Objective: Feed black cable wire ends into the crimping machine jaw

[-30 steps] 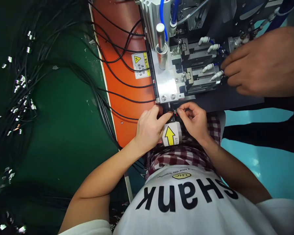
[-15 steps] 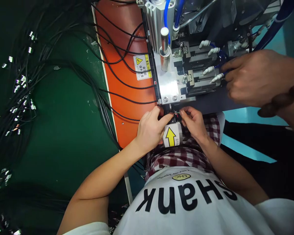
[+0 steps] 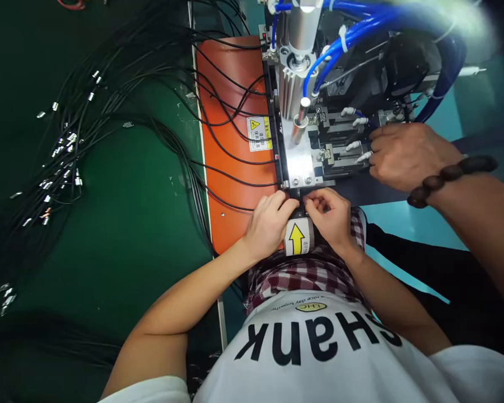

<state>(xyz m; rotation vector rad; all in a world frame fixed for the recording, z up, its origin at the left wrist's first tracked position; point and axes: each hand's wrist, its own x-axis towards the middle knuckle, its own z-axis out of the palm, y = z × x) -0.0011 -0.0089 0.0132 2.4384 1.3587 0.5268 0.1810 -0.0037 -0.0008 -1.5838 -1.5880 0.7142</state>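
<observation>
My left hand (image 3: 269, 224) is closed at the near end of the machine's feed track, its thumb and forefinger pressed together over a black cable (image 3: 235, 206) that runs in under the palm. The gripped cable end is hidden by the fingers. Just across the track, my right hand (image 3: 331, 218) is pinched, its fingertips close to the left thumb; whatever lies between them is too small to make out. Below both hands, a white label with a yellow arrow (image 3: 296, 238) sits on the track.
Several black cables cross the orange panel (image 3: 231, 173) into the machine (image 3: 300, 162). Bundled cables with shiny metal connectors (image 3: 67, 143) lie on the green table (image 3: 138, 212). At right, another person's hand (image 3: 411, 154) with a beaded bracelet rests by white fittings and blue hoses (image 3: 369, 22).
My view has shifted, showing more of the machine's top. My right hand's fingertips have come in closer to the track, and the thin wires seen between my hands are now hidden.
</observation>
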